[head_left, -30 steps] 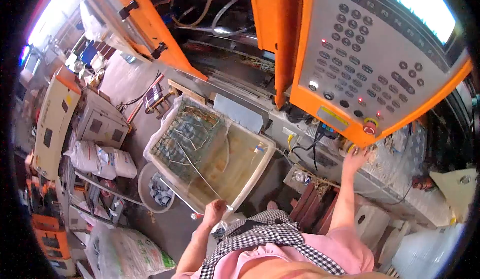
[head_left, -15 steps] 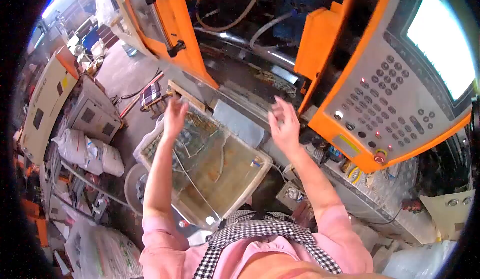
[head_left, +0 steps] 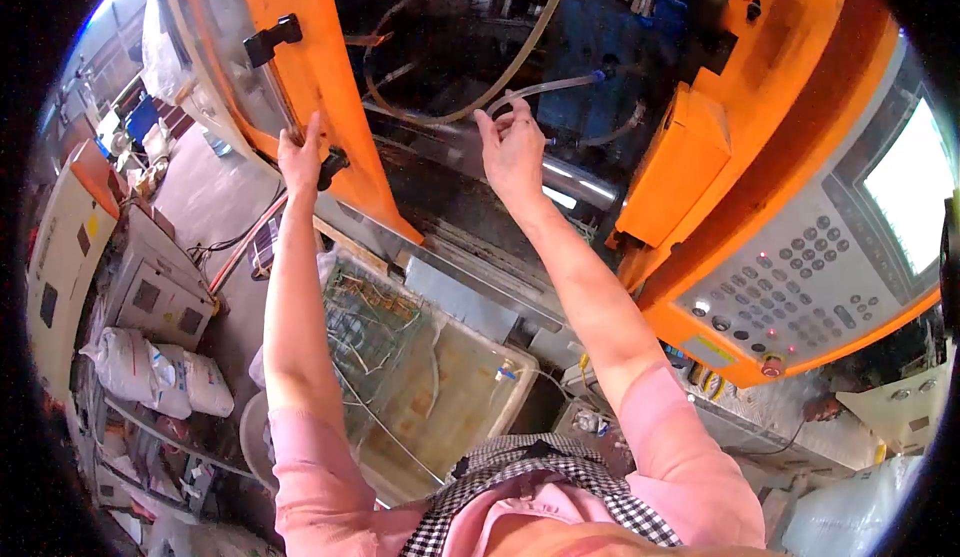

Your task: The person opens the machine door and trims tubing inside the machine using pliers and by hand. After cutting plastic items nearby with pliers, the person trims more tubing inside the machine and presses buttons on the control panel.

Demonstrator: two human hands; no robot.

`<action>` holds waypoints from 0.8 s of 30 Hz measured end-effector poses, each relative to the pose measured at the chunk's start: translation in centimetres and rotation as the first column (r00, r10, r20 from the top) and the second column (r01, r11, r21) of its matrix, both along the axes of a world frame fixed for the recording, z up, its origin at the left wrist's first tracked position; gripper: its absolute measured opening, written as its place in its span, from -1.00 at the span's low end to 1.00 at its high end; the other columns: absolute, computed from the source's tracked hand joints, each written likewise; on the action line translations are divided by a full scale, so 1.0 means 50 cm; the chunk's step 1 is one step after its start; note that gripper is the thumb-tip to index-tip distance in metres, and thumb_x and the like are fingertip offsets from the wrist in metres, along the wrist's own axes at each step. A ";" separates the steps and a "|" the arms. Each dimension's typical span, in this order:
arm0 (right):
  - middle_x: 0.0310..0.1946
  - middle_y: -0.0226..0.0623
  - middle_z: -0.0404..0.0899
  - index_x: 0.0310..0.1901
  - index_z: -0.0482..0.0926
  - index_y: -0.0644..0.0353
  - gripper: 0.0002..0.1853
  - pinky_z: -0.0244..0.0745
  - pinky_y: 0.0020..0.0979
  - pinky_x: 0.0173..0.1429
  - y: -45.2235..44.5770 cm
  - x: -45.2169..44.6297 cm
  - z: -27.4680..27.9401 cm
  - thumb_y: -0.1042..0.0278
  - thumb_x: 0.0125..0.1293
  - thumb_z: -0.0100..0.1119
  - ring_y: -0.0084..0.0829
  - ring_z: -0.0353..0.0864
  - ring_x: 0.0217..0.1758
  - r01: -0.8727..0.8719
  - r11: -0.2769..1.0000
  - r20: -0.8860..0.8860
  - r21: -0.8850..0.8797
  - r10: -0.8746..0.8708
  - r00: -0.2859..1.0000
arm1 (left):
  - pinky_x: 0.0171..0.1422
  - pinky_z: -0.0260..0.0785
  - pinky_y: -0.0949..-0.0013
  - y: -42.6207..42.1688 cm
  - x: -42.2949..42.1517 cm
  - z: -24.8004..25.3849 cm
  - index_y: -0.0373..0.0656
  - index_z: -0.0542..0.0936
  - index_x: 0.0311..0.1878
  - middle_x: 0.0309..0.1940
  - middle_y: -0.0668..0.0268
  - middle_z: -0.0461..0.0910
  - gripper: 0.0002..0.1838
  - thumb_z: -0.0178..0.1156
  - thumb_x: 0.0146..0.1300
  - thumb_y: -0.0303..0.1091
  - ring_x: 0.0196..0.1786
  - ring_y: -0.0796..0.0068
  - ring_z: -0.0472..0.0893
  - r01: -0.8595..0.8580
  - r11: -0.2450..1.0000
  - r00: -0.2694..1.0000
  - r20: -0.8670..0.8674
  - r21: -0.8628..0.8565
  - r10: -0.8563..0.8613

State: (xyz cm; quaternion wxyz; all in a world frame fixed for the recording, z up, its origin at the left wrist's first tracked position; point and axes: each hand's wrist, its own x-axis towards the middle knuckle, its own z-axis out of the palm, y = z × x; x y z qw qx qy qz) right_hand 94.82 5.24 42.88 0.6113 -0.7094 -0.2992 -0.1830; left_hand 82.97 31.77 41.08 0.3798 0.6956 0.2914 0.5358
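Observation:
My left hand (head_left: pixel 301 163) is at the orange machine door (head_left: pixel 345 87), its fingers closed around the door handle (head_left: pixel 277 87) beside the lower black bracket. My right hand (head_left: pixel 514 155) is raised in front of the machine's dark opening, thumb and fingers apart, holding nothing. Just behind its fingertips run a brownish looped hose (head_left: pixel 535 42) and a clear hose (head_left: pixel 560 84); whether they touch is hard to tell. Below both arms stands a shallow tub (head_left: pixel 520 382) with murky brownish contents and several thin strips in it.
To the right, an orange-framed control panel (head_left: pixel 790 287) carries buttons and a bright screen (head_left: pixel 915 187). An orange box-shaped guard (head_left: pixel 680 162) juts out right of the opening. White sacks (head_left: pixel 160 375) and grey cabinets (head_left: pixel 165 287) stand at left. A grey plate (head_left: pixel 460 295) lies behind the tub.
Both hands have moved forward and up from above the tub. My left hand has taken hold of the door handle; my right hand has reached the opening. The view has shifted toward the machine.

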 end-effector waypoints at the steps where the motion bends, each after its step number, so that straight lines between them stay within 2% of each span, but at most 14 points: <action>1: -0.54 -0.12 0.44 -0.15 0.40 0.37 -0.66 0.36 -0.31 -0.39 0.007 0.005 0.005 0.31 0.12 0.18 -0.27 0.47 -0.48 -0.013 1.000 -0.029 -0.004 0.013 0.999 | -0.46 0.18 0.45 0.004 0.005 -0.009 -0.29 0.43 -0.52 -0.67 0.42 0.35 -0.56 0.22 0.10 -0.04 -0.57 0.59 0.31 0.078 0.993 0.994 0.082 -0.090 -0.071; 2: -0.54 -0.12 0.44 -0.15 0.40 0.37 -0.66 0.36 -0.31 -0.39 0.016 0.014 0.004 0.31 0.12 0.18 -0.27 0.47 -0.48 -0.002 1.000 -0.035 -0.001 0.002 0.999 | -0.46 0.18 0.45 0.010 0.009 -0.015 -0.29 0.43 -0.52 -0.67 0.42 0.35 -0.56 0.22 0.10 -0.04 -0.57 0.59 0.31 0.089 0.992 0.994 0.076 -0.088 -0.082; 4: -0.52 -0.12 0.45 -0.21 0.44 0.33 -0.72 0.35 -0.28 -0.36 0.032 0.031 0.001 0.32 0.13 0.16 -0.24 0.46 -0.46 0.003 1.000 0.031 0.013 -0.004 1.000 | -0.51 0.12 0.47 0.019 0.018 -0.023 -0.27 0.42 -0.57 -0.70 0.45 0.32 -0.58 0.20 0.13 -0.07 -0.60 0.65 0.25 -0.027 0.999 0.999 0.046 -0.045 0.029; 5: -0.46 -0.10 0.45 -0.27 0.46 0.32 -0.77 0.36 -0.27 -0.34 0.038 0.036 0.000 0.32 0.14 0.14 -0.20 0.46 -0.45 0.007 1.000 0.076 0.015 -0.008 0.997 | -0.54 0.08 0.48 0.007 0.023 -0.018 -0.26 0.42 -0.61 -0.72 0.49 0.29 -0.59 0.19 0.15 -0.11 -0.61 0.69 0.22 0.000 1.000 0.992 0.125 -0.030 0.004; 6: -0.40 -0.09 0.46 -0.30 0.47 0.33 -0.79 0.37 -0.25 -0.30 0.048 0.046 -0.009 0.32 0.15 0.12 -0.15 0.47 -0.39 0.036 0.999 0.172 0.015 -0.038 0.984 | -0.58 0.05 0.51 0.012 0.021 -0.023 -0.25 0.44 -0.60 -0.75 0.51 0.28 -0.61 0.19 0.15 -0.13 -0.65 0.70 0.20 -0.010 1.000 0.997 0.075 -0.010 0.011; 8: -0.36 -0.06 0.46 -0.32 0.47 0.33 -0.78 0.39 -0.24 -0.25 0.062 0.056 -0.022 0.30 0.17 0.10 -0.11 0.49 -0.33 0.052 0.998 0.106 -0.029 -0.049 0.993 | -0.60 0.02 0.53 0.031 0.027 -0.038 -0.24 0.47 -0.58 -0.75 0.52 0.30 -0.64 0.18 0.16 -0.14 -0.68 0.71 0.19 0.070 0.997 0.988 0.141 -0.025 -0.066; 9: -0.35 -0.06 0.46 -0.33 0.47 0.35 -0.76 0.39 -0.21 -0.21 0.064 0.058 -0.024 0.28 0.17 0.09 -0.08 0.49 -0.28 0.077 0.996 0.102 -0.040 -0.073 0.992 | -0.60 0.02 0.53 0.023 0.029 -0.033 -0.23 0.47 -0.58 -0.75 0.51 0.30 -0.64 0.18 0.17 -0.14 -0.68 0.71 0.21 0.041 0.999 0.989 0.146 -0.033 -0.036; 10: -0.33 -0.04 0.46 -0.33 0.46 0.38 -0.74 0.39 -0.19 -0.20 0.066 0.062 -0.027 0.28 0.18 0.07 -0.07 0.48 -0.27 0.020 1.000 0.052 -0.010 -0.020 0.998 | -0.61 0.02 0.54 0.011 0.030 -0.028 -0.22 0.47 -0.57 -0.75 0.51 0.31 -0.65 0.17 0.17 -0.15 -0.69 0.71 0.22 0.014 0.999 0.989 0.149 -0.042 -0.007; 13: -0.39 -0.06 0.48 -0.40 0.49 0.38 -0.79 0.39 -0.25 -0.24 0.078 0.073 -0.030 0.34 0.14 0.12 -0.09 0.51 -0.34 0.125 0.992 0.085 0.022 -0.127 0.988 | -0.59 0.09 0.52 0.030 0.032 -0.041 -0.20 0.41 -0.58 -0.72 0.47 0.33 -0.63 0.18 0.16 -0.12 -0.65 0.71 0.28 0.043 0.998 0.989 0.140 -0.051 -0.035; 19: -0.36 -0.05 0.46 -0.35 0.46 0.35 -0.79 0.40 -0.23 -0.25 0.078 0.080 -0.020 0.33 0.16 0.10 -0.06 0.49 -0.30 0.023 0.998 -0.033 0.066 -0.020 0.999 | -0.58 0.10 0.51 -0.018 0.038 -0.024 -0.14 0.37 -0.65 -0.73 0.49 0.31 -0.60 0.20 0.14 -0.10 -0.65 0.71 0.28 0.037 0.993 0.987 0.160 -0.111 -0.019; 21: -0.35 -0.05 0.45 -0.35 0.46 0.34 -0.79 0.41 -0.22 -0.26 0.087 0.081 -0.030 0.32 0.16 0.09 -0.06 0.49 -0.31 0.078 0.996 0.002 0.048 -0.079 0.997 | -0.60 0.11 0.50 -0.037 0.040 -0.019 -0.12 0.34 -0.72 -0.76 0.47 0.30 -0.56 0.20 0.13 -0.09 -0.69 0.68 0.29 0.046 0.987 0.981 0.194 -0.156 -0.015; 22: -0.35 -0.06 0.45 -0.34 0.45 0.34 -0.79 0.41 -0.22 -0.26 0.091 0.082 -0.035 0.32 0.16 0.09 -0.05 0.49 -0.32 0.135 0.990 0.049 0.033 -0.137 0.989 | -0.60 0.11 0.50 -0.046 0.040 -0.017 -0.12 0.34 -0.72 -0.76 0.47 0.30 -0.56 0.20 0.13 -0.09 -0.69 0.68 0.29 0.040 0.987 0.983 0.185 -0.157 -0.010; 24: -0.33 -0.08 0.45 -0.35 0.45 0.32 -0.80 0.41 -0.20 -0.28 0.091 0.083 -0.039 0.33 0.16 0.10 -0.07 0.49 -0.32 0.126 0.992 0.029 0.029 -0.127 0.991 | -0.61 0.13 0.49 -0.058 0.039 -0.017 -0.15 0.35 -0.72 -0.79 0.44 0.30 -0.55 0.20 0.13 -0.08 -0.71 0.65 0.31 -0.111 0.992 0.991 0.073 -0.055 0.115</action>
